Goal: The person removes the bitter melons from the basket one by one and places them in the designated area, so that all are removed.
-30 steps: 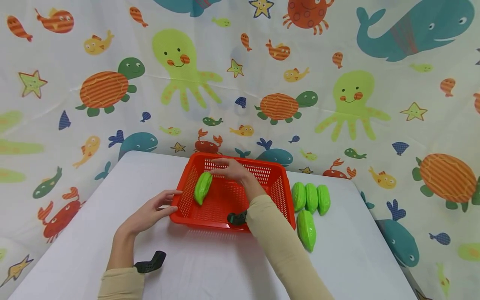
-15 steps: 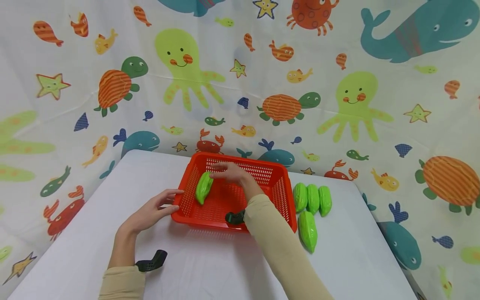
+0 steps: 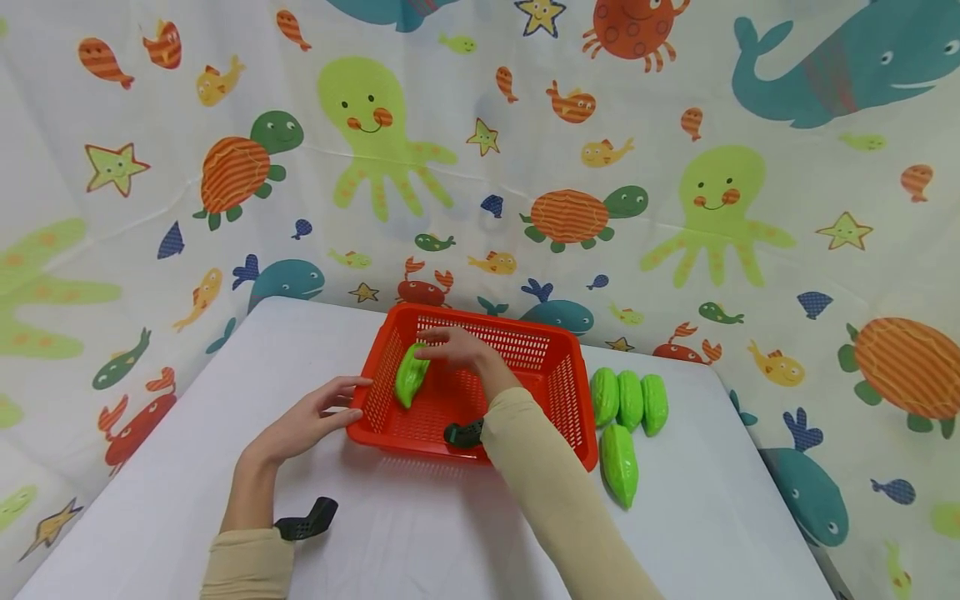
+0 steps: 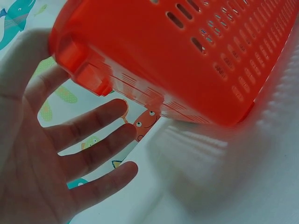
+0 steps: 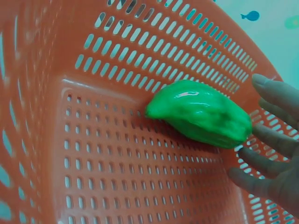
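A green, ridged fruit with a pointed tip, resembling a star fruit (image 3: 410,377), lies at the left side inside a red plastic basket (image 3: 587,417). My right hand (image 3: 455,348) is over the basket's back left part, at the fruit's far end. In the right wrist view its spread fingers (image 5: 271,163) stand beside the blunt end of the fruit (image 5: 201,114) and are not wrapped round it; whether a fingertip touches is unclear. At the basket's left rim, my left hand (image 3: 318,421) rests its thumb and index finger; the other fingers (image 4: 100,149) reach out straight below it.
Several similar green fruits (image 3: 630,400) lie on the white table (image 3: 720,500) just right of the basket, one of them (image 3: 619,465) nearer the front. Behind the table hangs a curtain (image 3: 465,192) printed with sea animals. Each wrist carries a black camera mount (image 3: 307,518).
The whole head view has shifted slightly, so everything sits a little further right. My right hand stays by the fruit's end, having edged slightly left. My left hand keeps its place at the rim.
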`<state>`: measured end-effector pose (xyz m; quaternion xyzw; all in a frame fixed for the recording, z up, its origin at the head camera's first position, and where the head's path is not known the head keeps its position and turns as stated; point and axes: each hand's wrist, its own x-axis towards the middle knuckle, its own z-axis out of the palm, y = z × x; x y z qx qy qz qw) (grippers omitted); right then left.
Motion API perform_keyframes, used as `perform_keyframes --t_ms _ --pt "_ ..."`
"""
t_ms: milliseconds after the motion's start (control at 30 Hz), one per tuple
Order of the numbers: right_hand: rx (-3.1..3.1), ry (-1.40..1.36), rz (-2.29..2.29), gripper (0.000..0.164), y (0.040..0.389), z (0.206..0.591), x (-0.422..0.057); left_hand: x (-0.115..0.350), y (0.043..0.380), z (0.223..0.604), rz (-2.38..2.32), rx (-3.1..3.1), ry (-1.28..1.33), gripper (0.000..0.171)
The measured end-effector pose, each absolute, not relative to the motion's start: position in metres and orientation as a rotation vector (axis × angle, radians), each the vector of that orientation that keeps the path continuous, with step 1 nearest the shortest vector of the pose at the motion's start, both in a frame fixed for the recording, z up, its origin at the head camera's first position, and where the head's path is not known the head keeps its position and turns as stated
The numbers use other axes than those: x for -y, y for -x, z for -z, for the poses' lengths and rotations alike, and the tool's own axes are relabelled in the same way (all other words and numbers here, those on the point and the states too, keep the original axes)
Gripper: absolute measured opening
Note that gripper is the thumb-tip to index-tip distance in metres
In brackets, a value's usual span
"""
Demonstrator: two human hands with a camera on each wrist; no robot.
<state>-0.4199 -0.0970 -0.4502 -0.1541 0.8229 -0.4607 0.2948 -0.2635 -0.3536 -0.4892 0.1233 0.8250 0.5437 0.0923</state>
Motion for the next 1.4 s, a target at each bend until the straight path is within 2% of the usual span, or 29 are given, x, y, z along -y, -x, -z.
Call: perform_keyframes --t_ms 433,767,1400 --pt "-2.209 0.443 1.130 0.043 0.421 0.455 0.103 0.354 0.263 0.489 -1.622 -2.444 -0.359 0.054" --pt "-2.248 0.603 1.025 0.042 0.420 0.460 0.108 0.355 0.263 0.489 -1.612 -2.452 -0.380 0.054" --pt "-2.300 0.668 0.928 0.041 0.418 0.462 0.112 0.358 0.262 0.491 -1.604 -2.456 -0.380 0.054"
